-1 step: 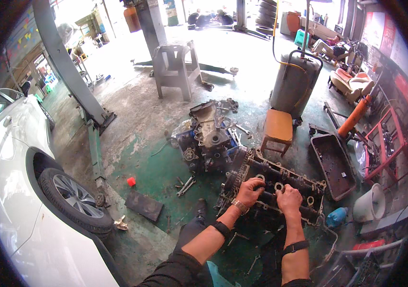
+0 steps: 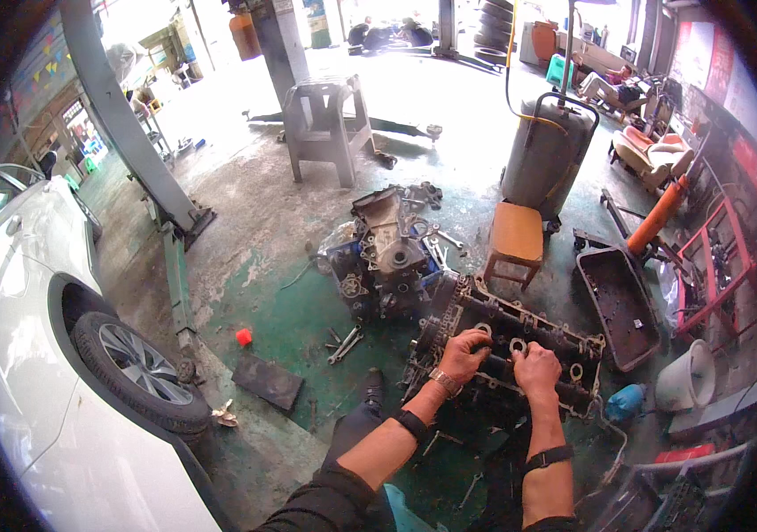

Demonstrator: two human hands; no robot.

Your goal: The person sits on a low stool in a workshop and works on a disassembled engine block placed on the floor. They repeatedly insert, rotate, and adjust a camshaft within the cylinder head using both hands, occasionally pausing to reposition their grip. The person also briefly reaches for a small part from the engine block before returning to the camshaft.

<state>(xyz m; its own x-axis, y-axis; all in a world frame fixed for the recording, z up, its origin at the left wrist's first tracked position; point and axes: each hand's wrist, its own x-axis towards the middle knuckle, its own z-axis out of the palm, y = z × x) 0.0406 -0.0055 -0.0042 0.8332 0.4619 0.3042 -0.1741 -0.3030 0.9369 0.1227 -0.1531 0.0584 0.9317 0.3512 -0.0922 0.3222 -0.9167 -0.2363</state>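
A dark engine part with a pale bolted rim, which looks like a cylinder head or cover (image 2: 587, 341), lies before me. My left hand (image 2: 464, 355), with a metal watch on its wrist, rests over its middle, fingers curled together beside a pale ring-shaped opening (image 2: 483, 329). Close to its right is my right hand (image 2: 536, 368), its thumb and fingers closed at a second pale ring (image 2: 518, 345). What the fingertips of either hand pinch is too small to tell. Beyond the left end of this part stands an engine block (image 2: 387, 266).
Wrenches (image 2: 346, 344) and a dark flat slab (image 2: 268, 382) lie on the green floor. A small wooden stool (image 2: 516, 232), a black tray (image 2: 613, 306) and a white bucket (image 2: 687, 376) stand to the right. At left is a white car (image 2: 33, 346); a grey stool (image 2: 325, 133) stands farther back.
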